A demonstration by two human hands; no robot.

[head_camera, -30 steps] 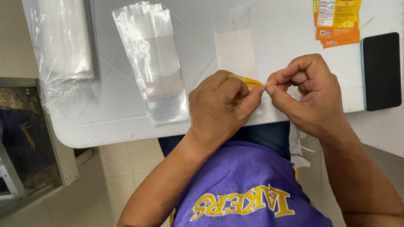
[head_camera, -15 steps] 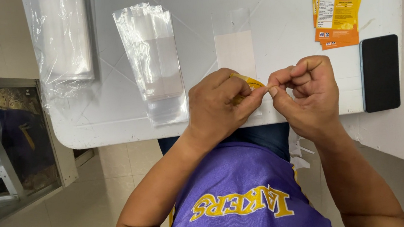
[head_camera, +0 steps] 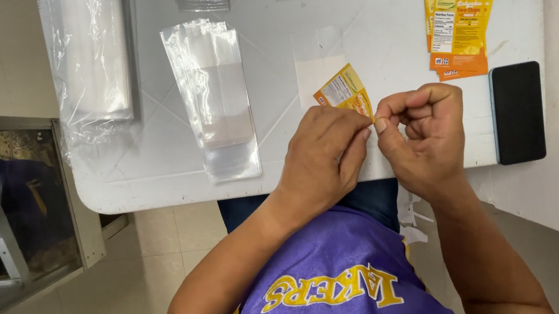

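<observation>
Both hands at frame centre: left hand [head_camera: 324, 156] and right hand [head_camera: 424, 133], fingers clamped on orange label [head_camera: 345, 92]. Clear bags [head_camera: 215, 95] left of centre on white surface [head_camera: 157, 162].

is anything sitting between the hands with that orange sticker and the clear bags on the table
Nothing visible. The left hand and right hand pinch the orange label above bare white table; the stack of clear bags lies just left of it, with only open tabletop between.

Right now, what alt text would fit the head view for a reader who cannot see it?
Both hands, left hand and right hand, pinch a small orange label over a white table. Clear plastic bags lie to the left, more orange labels and a black phone to the right.
</observation>
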